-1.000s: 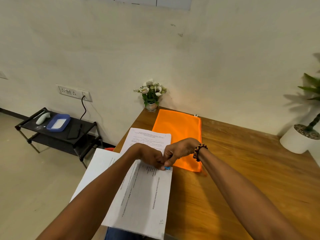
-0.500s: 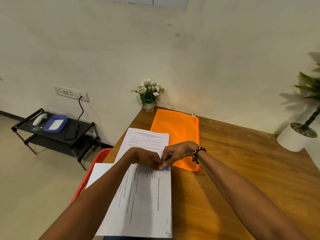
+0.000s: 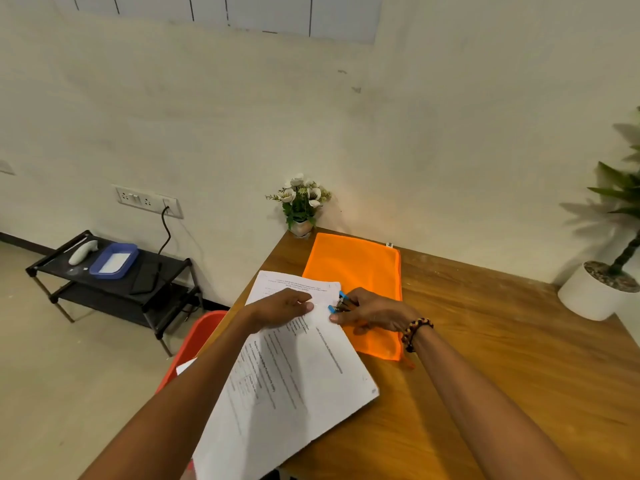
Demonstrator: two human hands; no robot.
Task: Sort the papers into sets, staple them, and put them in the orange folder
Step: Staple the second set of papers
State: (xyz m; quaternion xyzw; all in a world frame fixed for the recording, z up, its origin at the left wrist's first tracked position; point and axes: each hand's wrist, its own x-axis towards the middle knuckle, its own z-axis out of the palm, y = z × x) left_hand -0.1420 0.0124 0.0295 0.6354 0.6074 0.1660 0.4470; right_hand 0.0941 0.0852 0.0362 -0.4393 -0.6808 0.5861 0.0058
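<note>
1. The right hand (image 3: 372,311) covers most of the stapler (image 3: 341,303); only blue tips and a bit of metal show.
2. The print on the papers (image 3: 291,372) is too small and blurred to read.
3. The left hand (image 3: 278,308) hides part of the top sheet.
4. The papers' near edge runs behind the left forearm and off the bottom edge.
5. The folder (image 3: 356,268) is partly under the papers and right hand.
6. The potted plant (image 3: 604,289) is cut by the right edge, its leaves blurred.
7. The orange chair (image 3: 195,344) is mostly hidden by the table (image 3: 502,358), arm and papers.
</note>
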